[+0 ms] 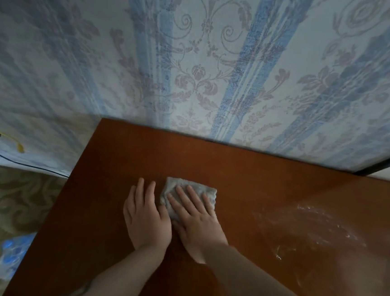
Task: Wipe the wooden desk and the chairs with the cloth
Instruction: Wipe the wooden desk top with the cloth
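A folded grey cloth lies on the reddish-brown wooden desk, near the middle of its top. My right hand presses flat on the cloth with straight fingers. Beside it, my left hand lies flat on the bare wood, its thumb touching the cloth's left edge. White dusty smears streak the desk's right part. No chair is in view.
Patterned blue-striped wallpaper rises right behind the desk's far edge. Left of the desk is patterned floor with a blue and white object and a black cable along the wall's foot.
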Demonstrator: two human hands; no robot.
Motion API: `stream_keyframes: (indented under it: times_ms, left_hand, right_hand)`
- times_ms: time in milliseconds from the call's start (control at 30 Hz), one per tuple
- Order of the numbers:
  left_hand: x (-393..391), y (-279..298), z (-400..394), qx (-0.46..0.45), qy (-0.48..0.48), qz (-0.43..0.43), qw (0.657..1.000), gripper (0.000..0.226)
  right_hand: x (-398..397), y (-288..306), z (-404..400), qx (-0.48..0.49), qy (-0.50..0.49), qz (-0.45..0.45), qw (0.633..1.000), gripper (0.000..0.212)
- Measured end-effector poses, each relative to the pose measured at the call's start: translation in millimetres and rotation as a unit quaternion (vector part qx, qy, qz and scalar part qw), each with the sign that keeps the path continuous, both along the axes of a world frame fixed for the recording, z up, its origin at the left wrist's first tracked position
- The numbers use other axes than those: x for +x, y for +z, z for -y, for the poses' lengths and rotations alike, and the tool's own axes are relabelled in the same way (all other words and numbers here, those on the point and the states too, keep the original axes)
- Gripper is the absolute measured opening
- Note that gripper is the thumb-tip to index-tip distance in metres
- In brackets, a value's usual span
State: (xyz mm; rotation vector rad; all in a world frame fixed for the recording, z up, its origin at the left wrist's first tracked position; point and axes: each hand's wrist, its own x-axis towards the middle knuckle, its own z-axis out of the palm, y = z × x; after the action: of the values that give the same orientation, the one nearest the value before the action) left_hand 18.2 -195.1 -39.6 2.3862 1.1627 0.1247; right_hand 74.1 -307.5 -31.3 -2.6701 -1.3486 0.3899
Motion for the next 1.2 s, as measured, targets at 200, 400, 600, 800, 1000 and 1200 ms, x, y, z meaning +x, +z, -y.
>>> stream_keyframes:
  times_ms: [200, 400, 600, 800, 1000, 1200]
  left_hand:
    - [23, -7, -9, 0.022, 0.079, -0.030, 0.996, 0.052]
    - [27, -11, -6, 0.048, 0.078, -0.054, 0.994, 0.052]
    - [28, -13, -6, 0.052, 0.077, -0.069, 0.993, 0.052]
    - [29, -15, -7, 0.070, 0.078, -0.059, 0.993, 0.055]
    - [27, -12, -8, 0.045, 0.069, -0.072, 0.994, 0.053]
    - [27, -6, -9, 0.021, 0.069, -0.042, 0.997, 0.051]
  right_hand:
    - [81, -5, 23, -0.011, -0.386, -0.038, 0.921, 0.058]
    - [36, -4, -26, -0.006, -0.080, -0.057, 0.995, 0.065]
    - [119, -3, -42, -0.013, -0.102, -0.064, 0.993, 0.057]
    - [72, -6, -72, 0.006, -0.148, -0.029, 0.989, 0.058]
    - [129, -5, -54, -0.031, -0.093, -0.044, 0.994, 0.057]
    - [15, -25, -1, 0.023, -0.212, 0.049, 0.976, 0.060]
